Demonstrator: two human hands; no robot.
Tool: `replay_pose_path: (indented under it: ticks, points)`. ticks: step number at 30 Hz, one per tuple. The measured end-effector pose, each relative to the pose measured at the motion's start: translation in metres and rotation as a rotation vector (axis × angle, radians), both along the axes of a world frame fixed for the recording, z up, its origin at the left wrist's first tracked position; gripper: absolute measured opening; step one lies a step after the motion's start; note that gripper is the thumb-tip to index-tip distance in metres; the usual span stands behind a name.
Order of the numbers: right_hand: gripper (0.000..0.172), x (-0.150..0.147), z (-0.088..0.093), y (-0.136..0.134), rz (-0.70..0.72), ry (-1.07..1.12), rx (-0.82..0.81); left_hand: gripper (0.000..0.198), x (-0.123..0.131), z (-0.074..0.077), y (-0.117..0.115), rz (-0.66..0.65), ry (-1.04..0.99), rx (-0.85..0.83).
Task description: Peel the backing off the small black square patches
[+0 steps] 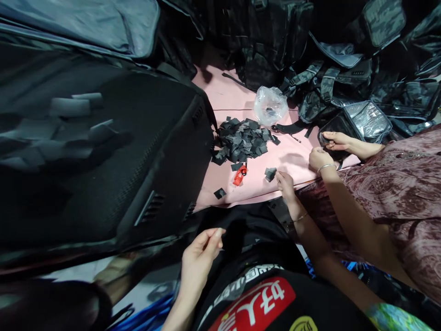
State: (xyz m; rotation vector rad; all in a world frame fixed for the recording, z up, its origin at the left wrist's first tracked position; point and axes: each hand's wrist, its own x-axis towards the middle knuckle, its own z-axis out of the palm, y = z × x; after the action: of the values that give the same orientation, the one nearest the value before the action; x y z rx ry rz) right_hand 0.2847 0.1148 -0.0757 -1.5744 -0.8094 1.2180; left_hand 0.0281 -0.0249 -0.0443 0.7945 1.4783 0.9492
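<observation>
My left hand [202, 253] is above my lap in front of the black apron, thumb and fingers pressed together. Whatever may be between those fingertips is too small to make out. My right hand [285, 184], with a thin bracelet at the wrist, reaches over the near edge of the pink surface. Its fingertips pinch small black fabric squares [270, 174], which look like a few overlapping pieces. Beyond them lies a loose heap of similar black squares [244, 140]. A single square [219, 193] and a red tool or clip [240, 175] lie nearer to me.
At left stands a big black bag [103, 138] with more squares [70, 108] on it. A co-worker's hands [322, 158] work at right, close to my right hand. Behind are a clear plastic bag [271, 105] and camouflage bags [330, 82] on the pink cloth [234, 92].
</observation>
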Motion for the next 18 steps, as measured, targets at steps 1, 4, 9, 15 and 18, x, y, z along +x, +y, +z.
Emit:
replay_pose_path:
  ticks: [1, 4, 9, 15, 18]
  points:
    - [0.016, -0.004, 0.002, -0.006, 0.021, 0.045, -0.008, 0.050, 0.002, 0.000, 0.002, -0.003, -0.018, -0.007]
    - [0.013, -0.029, 0.011, -0.030, 0.033, 0.367, -0.040, 0.048, 0.013, 0.000, 0.010, -0.085, -0.034, -0.002]
    - [0.017, -0.080, 0.028, -0.065, -0.052, 1.123, -0.154, 0.040, 0.039, 0.008, 0.023, -0.193, 0.074, 0.138]
    - [0.021, -0.102, 0.034, -0.082, 0.069, 1.032, -0.081, 0.029, 0.049, 0.004, 0.025, -0.263, 0.404, 0.366]
    - [0.021, -0.103, 0.032, -0.083, 0.102, 1.024, -0.076, 0.026, 0.046, -0.004, 0.022, -0.249, 0.390, 0.343]
